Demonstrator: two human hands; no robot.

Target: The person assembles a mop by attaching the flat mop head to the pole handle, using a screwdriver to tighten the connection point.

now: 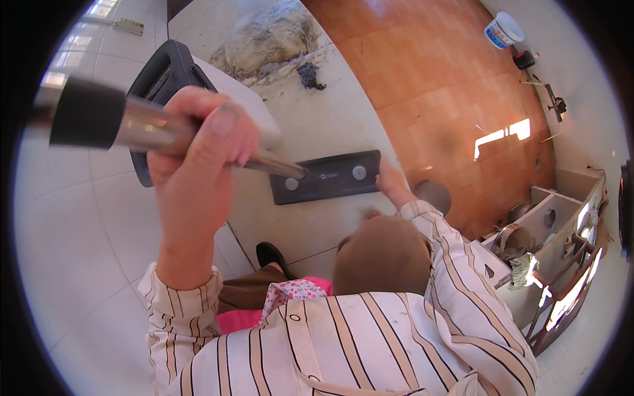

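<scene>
My left hand [205,152], raised close to the camera, has its fingers wrapped round the metal pole [148,125] of a flat mop. A black sleeve [89,112] covers the pole's near end, blurred. At the far end is a dark grey rectangular mop plate [327,177] with two pale round discs. My right hand [394,181] grips the plate's right end, with some fingers hidden behind it. Beside and beyond my left hand stands a white container with a black handle-like frame [173,66]; my hand and the pole hide part of it.
A crumpled, dirty whitish heap [271,43] lies beyond, with a dark clump [310,76] near it. Orange-brown flooring [422,86] spreads at the right. A white bucket [505,30] stands far right, above a cluttered shelf unit [555,218]. My brown-clothed knee [383,257] is below the plate.
</scene>
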